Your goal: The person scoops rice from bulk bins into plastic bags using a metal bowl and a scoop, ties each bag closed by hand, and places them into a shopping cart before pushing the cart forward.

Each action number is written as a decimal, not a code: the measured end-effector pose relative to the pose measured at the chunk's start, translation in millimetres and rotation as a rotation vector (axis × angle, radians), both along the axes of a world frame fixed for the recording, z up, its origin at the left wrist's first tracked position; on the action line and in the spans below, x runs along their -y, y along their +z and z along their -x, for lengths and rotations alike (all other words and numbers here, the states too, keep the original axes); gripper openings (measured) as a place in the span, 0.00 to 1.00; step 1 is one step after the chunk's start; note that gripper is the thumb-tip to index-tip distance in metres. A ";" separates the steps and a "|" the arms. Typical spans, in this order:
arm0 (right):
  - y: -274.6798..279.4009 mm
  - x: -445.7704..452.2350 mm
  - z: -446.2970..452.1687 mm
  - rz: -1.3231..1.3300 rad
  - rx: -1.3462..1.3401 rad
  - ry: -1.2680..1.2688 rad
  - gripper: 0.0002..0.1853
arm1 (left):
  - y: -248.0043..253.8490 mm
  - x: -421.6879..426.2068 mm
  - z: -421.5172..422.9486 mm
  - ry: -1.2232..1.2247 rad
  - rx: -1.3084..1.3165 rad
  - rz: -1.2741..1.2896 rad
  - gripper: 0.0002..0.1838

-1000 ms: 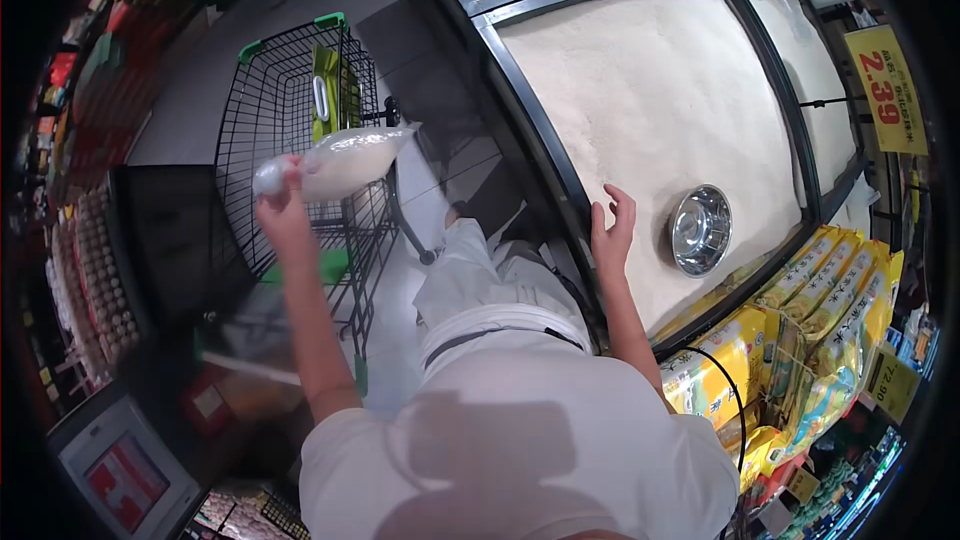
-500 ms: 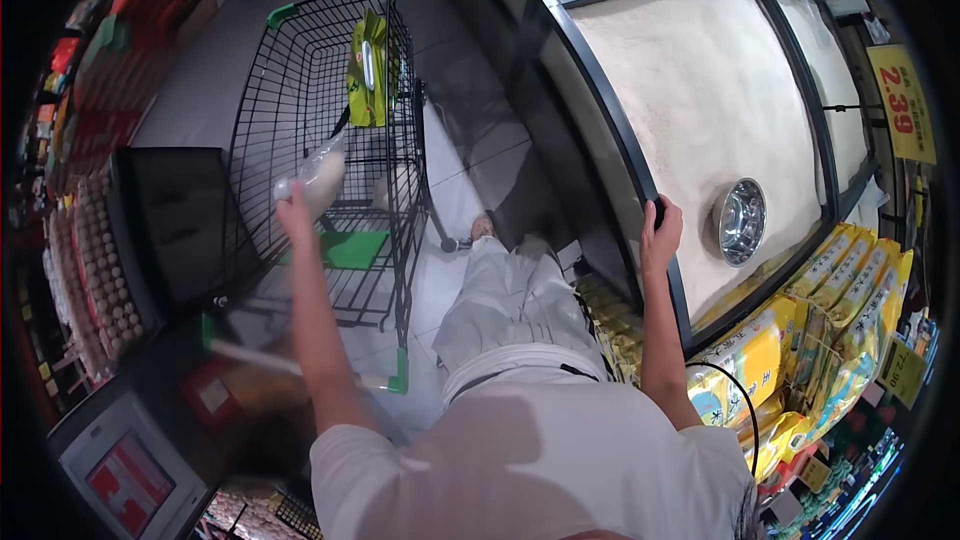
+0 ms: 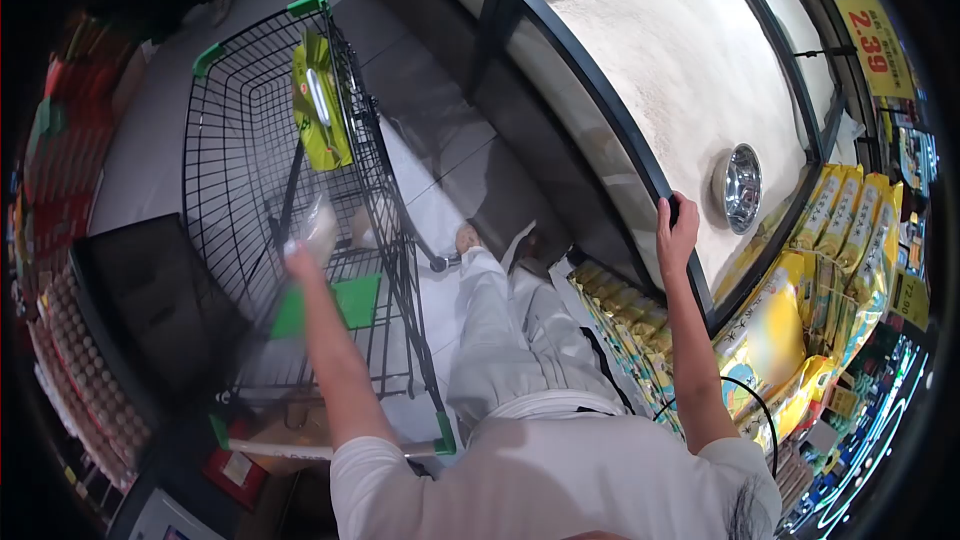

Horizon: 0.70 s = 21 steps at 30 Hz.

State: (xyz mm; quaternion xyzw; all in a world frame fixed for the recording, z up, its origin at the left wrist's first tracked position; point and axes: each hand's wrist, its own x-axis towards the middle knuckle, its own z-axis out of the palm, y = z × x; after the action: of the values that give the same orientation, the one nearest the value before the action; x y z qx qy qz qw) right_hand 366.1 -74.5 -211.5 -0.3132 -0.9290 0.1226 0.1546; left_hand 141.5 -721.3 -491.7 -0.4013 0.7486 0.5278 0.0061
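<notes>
My left hand (image 3: 299, 258) is closed on the top of a clear plastic bag (image 3: 319, 230) with pale contents, which hangs inside the shopping cart (image 3: 225, 155). A yellow-green package (image 3: 318, 105) stands against the cart's right side, above the bag. My right hand (image 3: 678, 222) grips the black frame (image 3: 628, 145) of a bin filled with pale grain (image 3: 660, 50). Just right of that hand, a steel bowl (image 3: 738, 189) rests on the grain.
Yellow packaged bags (image 3: 765, 325) are stacked beside the bin at the lower right. A dark screen-like panel (image 3: 150, 295) and egg trays (image 3: 85, 360) stand left of the cart. A yellow price sign (image 3: 874, 44) hangs at upper right.
My left hand has brought the plastic bag from above the cart down into it. My right hand, earlier raised over the grain, has come to the bin's frame. The view has shifted.
</notes>
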 end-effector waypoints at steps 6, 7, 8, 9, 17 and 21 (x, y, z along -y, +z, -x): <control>-4.4 0.5 2.6 -0.064 -0.022 0.010 0.15 | -95.3 34.7 -8.5 -0.220 -0.025 0.211 0.13; -4.9 0.8 3.7 -0.071 -0.023 0.012 0.14 | -107.9 38.2 -13.6 -0.074 0.055 0.094 0.12; -4.5 0.5 4.8 -0.082 -0.037 0.026 0.14 | -115.3 47.9 -9.3 -0.274 0.076 0.154 0.12; -4.3 0.1 5.5 -0.083 -0.038 0.028 0.14 | -113.0 47.3 -15.8 -0.258 0.071 0.117 0.12; -3.3 -2.3 0.4 -0.072 -0.108 -0.007 0.14 | -48.0 6.3 -33.8 -0.475 0.080 0.107 0.13; -0.5 -3.4 -5.0 -0.046 -0.185 0.001 0.14 | -20.1 29.4 -25.6 -0.860 0.058 0.319 0.19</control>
State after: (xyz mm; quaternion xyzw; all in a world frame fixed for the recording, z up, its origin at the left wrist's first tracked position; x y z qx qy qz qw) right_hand 371.1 -71.1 -212.0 -0.2962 -0.9135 0.1298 0.2469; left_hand 167.1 -750.7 -511.8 -0.0646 0.9186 0.3439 0.1838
